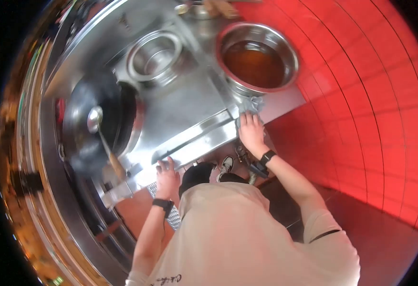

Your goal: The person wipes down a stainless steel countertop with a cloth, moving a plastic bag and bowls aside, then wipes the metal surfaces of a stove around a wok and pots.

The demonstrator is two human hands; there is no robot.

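My right hand (251,132) is closed on a grey cloth (240,123) at the counter's front edge, just below a large steel pot (291,57) of reddish-brown liquid (254,66). A crumpled, greyish piece of material (253,104) lies between that hand and the pot. My left hand (168,177) rests at the front edge of the steel counter (185,105), its fingers apart and nothing visible in them. To its left, a ladle (95,119) with a wooden handle lies across a black wok (82,143).
An empty round steel pot (154,57) is set into the counter's back part. Wooden-handled items (221,8) lie at the top. A red tiled wall (352,86) bounds the right side. My shoe (226,164) shows below the counter edge.
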